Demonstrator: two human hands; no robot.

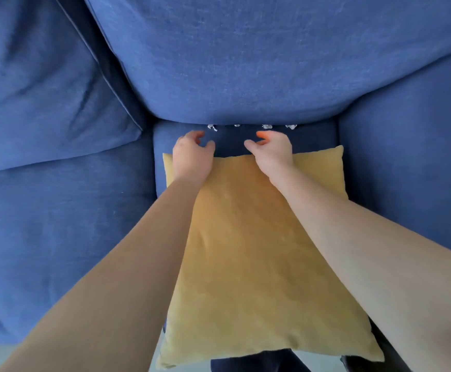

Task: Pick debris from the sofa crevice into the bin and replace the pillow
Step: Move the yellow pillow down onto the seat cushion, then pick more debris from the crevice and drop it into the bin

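— What's over on the left from where you stand?

— The blue sofa (58, 237), mostly. A loose back cushion (44, 84) slumps at the far left, over the left seat. Beside it a bigger back cushion (272, 57) bulges out over the middle seat.

— And the person?

— Leaning in, both bare forearms stretched out over a yellow pillow (259, 251). The pillow lies flat on the middle seat, its near edge hanging past the seat's front edge, its far edge stopping short of the seat's back edge.

— The left hand?

— The left hand (192, 157) sits over the pillow's far left corner, fingers curled loosely and partly spread, thumb out to the side. It holds nothing that I can see, and its fingertips are just past the pillow's far edge, above the bare strip of seat.

— Where's the rubbish?

— In the crevice, right along the back edge of the seat where the big cushion meets it. Four small whitish scraps (212, 127) in a row, the leftmost just beyond the left hand, the others running rightward.

— And the right hand?

— The right hand (271, 150) is over the pillow's far edge too, fingers bent and apart, thumb pointing left, empty. The scraps lie near its fingertips, not touching.

— Further right?

— The sofa's arm (407, 157).
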